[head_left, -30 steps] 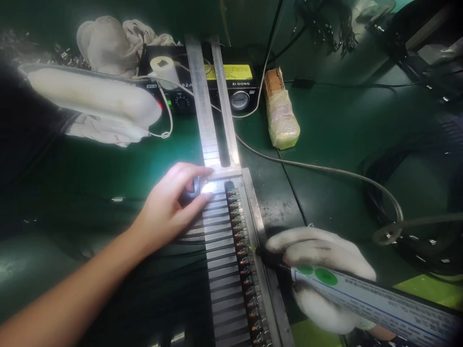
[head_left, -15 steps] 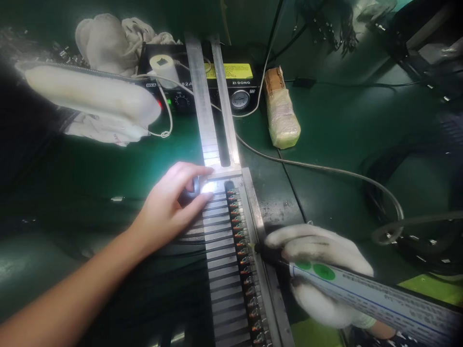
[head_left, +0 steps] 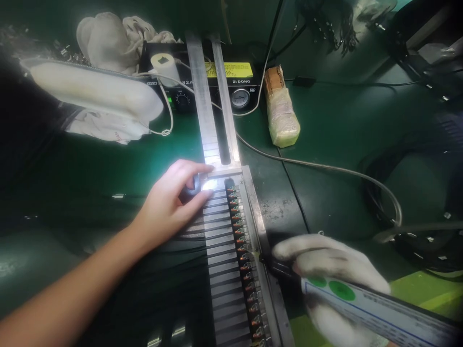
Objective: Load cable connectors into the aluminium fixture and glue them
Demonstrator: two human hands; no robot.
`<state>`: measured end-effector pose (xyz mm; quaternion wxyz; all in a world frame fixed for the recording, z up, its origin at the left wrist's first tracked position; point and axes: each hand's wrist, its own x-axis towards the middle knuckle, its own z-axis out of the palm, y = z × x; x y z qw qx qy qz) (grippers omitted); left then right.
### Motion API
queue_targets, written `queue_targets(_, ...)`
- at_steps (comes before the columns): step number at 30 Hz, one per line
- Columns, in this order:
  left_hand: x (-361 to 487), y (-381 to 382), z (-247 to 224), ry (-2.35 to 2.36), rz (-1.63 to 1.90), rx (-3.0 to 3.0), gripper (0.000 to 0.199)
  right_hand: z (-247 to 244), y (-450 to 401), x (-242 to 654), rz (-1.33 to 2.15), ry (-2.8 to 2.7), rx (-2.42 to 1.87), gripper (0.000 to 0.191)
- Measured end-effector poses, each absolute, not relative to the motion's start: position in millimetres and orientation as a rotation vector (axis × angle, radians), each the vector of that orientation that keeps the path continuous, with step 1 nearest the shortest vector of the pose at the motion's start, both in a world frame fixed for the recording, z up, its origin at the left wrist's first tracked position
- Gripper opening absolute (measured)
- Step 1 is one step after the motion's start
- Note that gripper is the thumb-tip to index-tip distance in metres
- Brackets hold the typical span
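Observation:
My bare left hand (head_left: pixel 173 197) grips the left edge of a long metal fixture (head_left: pixel 224 270) near its far end. The index fingertip rests on the crossbar and the thumb on the slotted plate, with other fingers curled partly out of sight. Black cables (head_left: pixel 226 265) lie across the slots. Along the right side runs a row of small connector ends (head_left: pixel 248 276) with orange and green wires. My right hand (head_left: pixel 333 265), in a white glove, is closed around a labelled glue syringe (head_left: pixel 376 308) with green dots. Its thin tip points at the connector row.
Behind the fixture stands a black dispenser box (head_left: pixel 240 84) with a gauge. A white lamp (head_left: pixel 97 94) hangs at the left, near cloth gloves (head_left: pixel 108 43). A taped block (head_left: pixel 282 108) and a hose (head_left: pixel 307 164) lie to the right.
My right hand and the glue syringe have moved toward me and slightly right, the tip passing farther down the connector row. My left hand keeps its place on the fixture.

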<state>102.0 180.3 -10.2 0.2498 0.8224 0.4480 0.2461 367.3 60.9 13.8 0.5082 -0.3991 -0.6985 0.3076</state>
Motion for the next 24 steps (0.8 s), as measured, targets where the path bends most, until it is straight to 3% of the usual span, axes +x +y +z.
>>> queue_targets(7,102.1,180.0,-9.9,1.225,0.666,2.234,0.033,5.7,62.4,366.7,0.762,-1.755,-0.921,0.031)
queue_targets(24,103.3,180.1,-10.5,1.227,0.674,2.235,0.032,10.1,60.9,365.9,0.757,-1.752,-0.968,0.028)
